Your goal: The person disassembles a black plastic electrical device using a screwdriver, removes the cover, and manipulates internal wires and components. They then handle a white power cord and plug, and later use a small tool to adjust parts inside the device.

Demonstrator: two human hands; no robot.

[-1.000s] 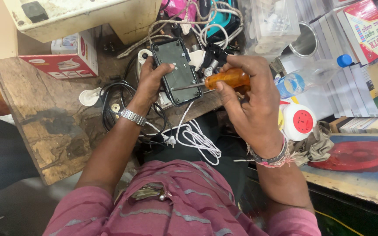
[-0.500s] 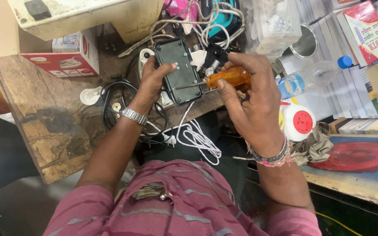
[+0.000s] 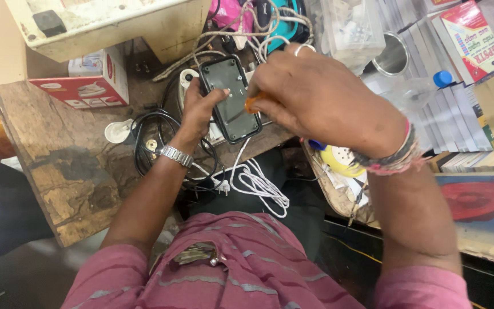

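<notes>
Black plastic casing (image 3: 230, 98), a flat oblong box with rounded corners, sits tilted in my left hand (image 3: 200, 112) above the edge of the worn wooden bench (image 3: 70, 171). My left fingers curl around its near long side, and my thumb presses on its face, so that hand is closed on the casing. A steel wristwatch (image 3: 176, 155) rides on that wrist.

My right hand (image 3: 321, 97) comes in from the right, fingers bunched together around an orange-handled screwdriver (image 3: 254, 103); only a bit of the orange grip shows between my fingers. Its tip meets the right edge of the casing, though I cannot tell exactly where it touches, since my fingers cover it. Threads and bangles (image 3: 393, 157) circle my right wrist.

A white cable (image 3: 258, 183) runs down from the lower end of the casing and lies in loose loops just below the bench edge, above my lap. Beside it, a black cable (image 3: 144, 143) coils on the bench near my left wrist, with a small white plug (image 3: 118, 130) next to it. Further left stands a red and white carton (image 3: 81, 86). Behind the casing is a tangle of pale cords (image 3: 241, 34). To the right, a clear bottle with a blue cap (image 3: 424, 86) lies by stacked books (image 3: 470, 103).
</notes>
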